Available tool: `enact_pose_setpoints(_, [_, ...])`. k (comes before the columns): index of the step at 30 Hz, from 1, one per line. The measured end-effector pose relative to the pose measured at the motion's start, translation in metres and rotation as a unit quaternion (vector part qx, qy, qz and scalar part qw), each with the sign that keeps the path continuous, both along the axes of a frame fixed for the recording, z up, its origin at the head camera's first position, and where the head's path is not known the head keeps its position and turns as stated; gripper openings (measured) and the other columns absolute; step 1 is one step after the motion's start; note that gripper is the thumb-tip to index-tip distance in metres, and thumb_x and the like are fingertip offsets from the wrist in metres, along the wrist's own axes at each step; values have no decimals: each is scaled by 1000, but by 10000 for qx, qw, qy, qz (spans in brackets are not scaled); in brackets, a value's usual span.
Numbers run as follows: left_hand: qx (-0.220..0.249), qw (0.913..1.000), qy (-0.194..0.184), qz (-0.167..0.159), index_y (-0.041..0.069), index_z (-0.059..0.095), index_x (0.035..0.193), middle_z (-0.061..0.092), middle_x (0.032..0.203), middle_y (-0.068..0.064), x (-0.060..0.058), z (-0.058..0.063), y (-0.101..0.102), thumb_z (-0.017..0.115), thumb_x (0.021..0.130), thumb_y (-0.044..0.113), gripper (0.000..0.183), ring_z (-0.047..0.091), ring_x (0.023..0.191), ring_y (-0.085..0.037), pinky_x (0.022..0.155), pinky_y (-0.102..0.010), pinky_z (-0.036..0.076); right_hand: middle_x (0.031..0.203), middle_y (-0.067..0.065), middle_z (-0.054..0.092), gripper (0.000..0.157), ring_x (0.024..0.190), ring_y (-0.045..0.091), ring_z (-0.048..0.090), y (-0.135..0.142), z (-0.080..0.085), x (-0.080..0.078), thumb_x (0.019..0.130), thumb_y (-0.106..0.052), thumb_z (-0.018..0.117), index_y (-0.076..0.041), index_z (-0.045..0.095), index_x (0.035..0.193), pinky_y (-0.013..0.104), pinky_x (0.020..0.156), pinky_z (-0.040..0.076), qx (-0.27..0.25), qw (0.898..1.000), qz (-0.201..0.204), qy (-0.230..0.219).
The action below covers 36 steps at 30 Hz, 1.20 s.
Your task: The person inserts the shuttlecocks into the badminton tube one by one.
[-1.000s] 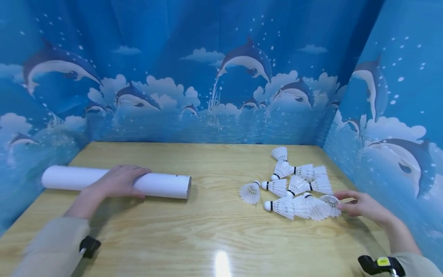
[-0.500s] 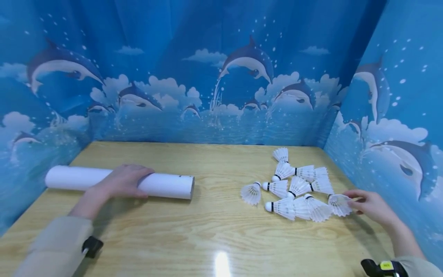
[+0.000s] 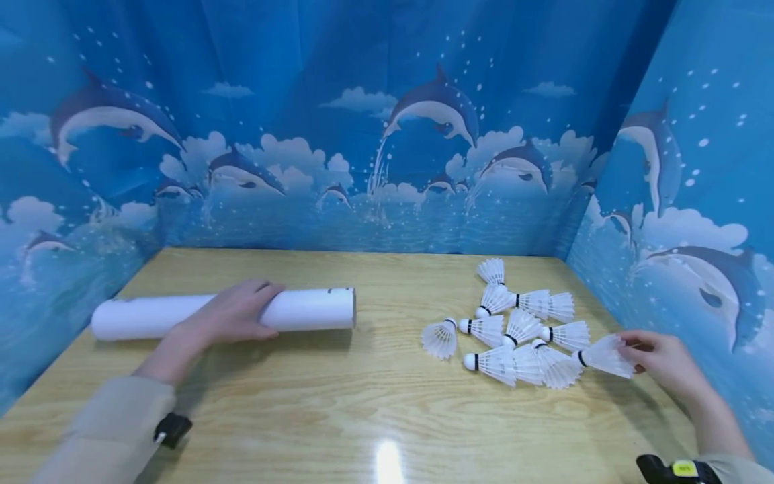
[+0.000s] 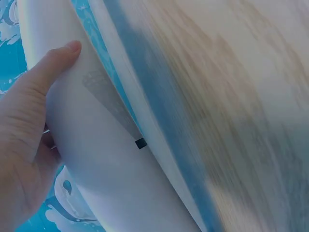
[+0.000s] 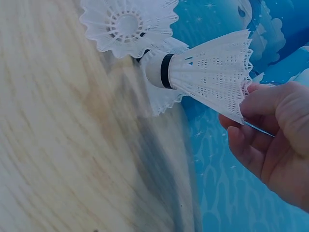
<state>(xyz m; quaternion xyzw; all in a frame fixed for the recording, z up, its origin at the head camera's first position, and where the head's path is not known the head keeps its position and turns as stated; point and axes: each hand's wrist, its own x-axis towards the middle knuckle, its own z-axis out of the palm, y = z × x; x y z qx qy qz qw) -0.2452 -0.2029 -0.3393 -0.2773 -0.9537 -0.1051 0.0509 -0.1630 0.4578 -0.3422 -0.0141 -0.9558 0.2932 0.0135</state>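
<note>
My left hand [image 3: 232,314] grips a long white tube [image 3: 311,310] around its middle, thumb on the near side. In the left wrist view the tube [image 4: 111,159] bears a grey printed shuttlecock picture and a small black mark. At the right, my right hand [image 3: 668,363] pinches a white shuttlecock [image 3: 607,356] by its skirt rim. Its cork, with a black band, points left; the right wrist view shows that shuttlecock [image 5: 207,70] in front of others. A pile of white shuttlecocks [image 3: 526,363] lies just left of my right hand.
One shuttlecock [image 3: 439,338] lies at the pile's left edge, and another [image 3: 491,271] at its far end. A wooden table [image 3: 375,383] carries everything. Blue dolphin-printed curtains [image 3: 338,148] stand behind the table and along both sides.
The left hand has shifted right with the tube, whose right end has come up a little. The right hand has drawn its shuttlecock rightward from the pile, and the cork now points left.
</note>
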Motion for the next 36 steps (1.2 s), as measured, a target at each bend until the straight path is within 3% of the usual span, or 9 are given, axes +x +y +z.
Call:
enact_pose_setpoints(5, [-57, 9997, 219, -74, 1, 52, 126, 57, 116, -16, -1, 1, 5, 81, 69, 33, 72, 55, 103, -32, 84, -49, 48, 94, 14, 63, 38, 67, 7, 55, 0, 8, 3, 96, -15, 50, 16, 51, 117, 32, 56, 53, 9, 10000, 2, 24])
enact_pose_setpoints(10, [-79, 9989, 443, -158, 1, 54, 122, 60, 113, -15, -3, 2, 9, 81, 68, 32, 68, 57, 101, -32, 85, -49, 48, 96, 16, 63, 41, 68, 6, 55, -3, 17, 5, 97, -19, 50, 17, 50, 118, 31, 56, 53, -20, 10000, -46, 1])
enact_pose_setpoints(15, [-30, 9961, 751, -471, -2, 55, 117, 62, 104, -14, -3, 3, 18, 82, 67, 28, 64, 60, 92, -29, 79, -45, 51, 94, 9, 63, 45, 70, 4, 56, -16, 31, 5, 97, -26, 49, 13, 51, 119, 30, 58, 53, -47, 9998, -33, 172])
enact_pose_setpoints(20, [7, 9930, 977, -670, -2, 53, 118, 62, 103, -13, -1, 5, 30, 81, 68, 27, 65, 60, 91, -29, 76, -45, 52, 95, 8, 62, 42, 72, 6, 56, -39, 42, 2, 96, -27, 52, 9, 55, 118, 28, 58, 52, -100, 9989, 149, 423])
enact_pose_setpoints(26, [-134, 9889, 1258, -775, 5, 45, 133, 58, 115, -15, 2, 4, 41, 80, 70, 32, 78, 57, 99, -32, 81, -51, 49, 91, 5, 62, 34, 73, 9, 57, -67, 51, -7, 95, -20, 54, 7, 57, 115, 27, 60, 53, -487, 9949, 592, 649])
enact_pose_setpoints(31, [-98, 9885, 1328, -724, 11, 42, 137, 57, 117, -13, 4, 4, 48, 81, 69, 34, 82, 55, 103, -33, 83, -53, 48, 84, 3, 63, 26, 68, 10, 57, -88, 54, -20, 93, -14, 57, 6, 60, 109, 28, 56, 52, -584, 9890, 1049, 861])
enact_pose_setpoints(36, [-25, 9875, 1415, -688, 12, 42, 137, 57, 119, -13, 4, 4, 55, 81, 69, 34, 81, 54, 105, -33, 84, -54, 47, 90, 9, 63, 24, 67, 11, 57, -108, 56, -33, 92, -13, 58, 5, 62, 108, 30, 56, 52, -721, 9855, 1291, 836])
